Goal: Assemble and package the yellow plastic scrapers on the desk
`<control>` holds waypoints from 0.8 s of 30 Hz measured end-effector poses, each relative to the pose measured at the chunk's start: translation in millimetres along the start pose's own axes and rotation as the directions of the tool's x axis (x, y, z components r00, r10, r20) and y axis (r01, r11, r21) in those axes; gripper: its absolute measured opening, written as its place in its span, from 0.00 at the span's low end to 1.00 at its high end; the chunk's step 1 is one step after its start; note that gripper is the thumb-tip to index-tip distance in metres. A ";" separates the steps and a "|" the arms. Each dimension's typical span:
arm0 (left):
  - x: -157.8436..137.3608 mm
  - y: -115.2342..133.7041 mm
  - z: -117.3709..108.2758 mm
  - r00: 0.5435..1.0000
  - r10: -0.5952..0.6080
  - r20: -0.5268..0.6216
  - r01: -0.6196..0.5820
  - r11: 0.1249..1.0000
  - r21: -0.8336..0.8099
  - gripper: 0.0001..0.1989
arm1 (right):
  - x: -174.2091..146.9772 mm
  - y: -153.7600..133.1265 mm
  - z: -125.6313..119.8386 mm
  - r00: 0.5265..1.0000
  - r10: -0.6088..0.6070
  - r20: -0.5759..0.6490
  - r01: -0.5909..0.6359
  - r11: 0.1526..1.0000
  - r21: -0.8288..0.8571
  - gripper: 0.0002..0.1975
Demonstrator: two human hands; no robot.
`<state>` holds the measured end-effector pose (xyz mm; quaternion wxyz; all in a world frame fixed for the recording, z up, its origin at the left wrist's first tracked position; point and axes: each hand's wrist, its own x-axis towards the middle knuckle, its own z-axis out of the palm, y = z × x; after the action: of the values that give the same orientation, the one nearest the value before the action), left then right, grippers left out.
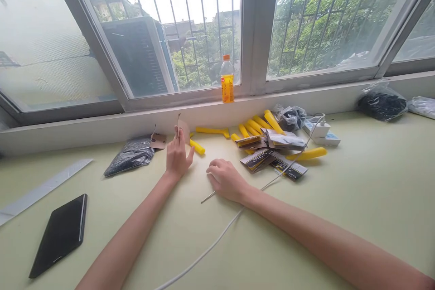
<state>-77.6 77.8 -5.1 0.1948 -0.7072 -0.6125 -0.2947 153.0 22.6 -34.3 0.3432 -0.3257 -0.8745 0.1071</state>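
Note:
My left hand (178,156) is raised above the table with its fingers upright and its thumb apart. A brown cardboard tag (184,130) with a short dark string at its top is held at the fingers. Just beyond that hand lies a yellow handle-like piece (197,147). My right hand (226,179) rests on the table with curled fingers. From under it sticks out a thin metal rod (208,197), its other end hidden by the palm. To the right is a pile of yellow-handled tools (260,124) with printed cards (288,166).
A bag of dark items (132,156) with another tag (158,141) lies left, near a black tablet (60,233) and a clear strip (47,186). A white cable (210,249) passes below my right wrist to a power strip (328,138). An orange-capped bottle (227,84) stands on the sill.

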 end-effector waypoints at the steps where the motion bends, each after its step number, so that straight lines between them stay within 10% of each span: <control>1: -0.3 4.7 0.5 0.999 0.054 0.000 -0.054 0.998 -0.039 0.43 | 0.2 -0.4 -0.4 1.000 -0.003 0.000 0.003 1.000 -0.004 0.07; 7: -4.8 30.7 3.6 1.000 0.018 0.000 -0.017 0.943 -0.332 0.46 | 1.1 -2.4 -2.1 1.000 -0.008 0.013 0.009 0.999 -0.031 0.08; 15: -5.5 40.4 7.3 0.981 0.166 0.105 -0.153 0.980 -0.124 0.40 | 0.7 -0.8 0.8 1.000 -0.012 0.016 0.012 0.999 -0.044 0.09; 24: -1.1 32.3 12.5 0.927 0.083 0.366 -0.033 0.990 -0.140 0.33 | 0.7 -0.6 0.4 1.000 -0.011 0.014 0.012 0.998 -0.054 0.07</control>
<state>-43.7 79.3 -12.4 0.0372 -0.7791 -0.5963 -0.1896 152.1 22.6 -34.0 0.3286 -0.3292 -0.8813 0.0837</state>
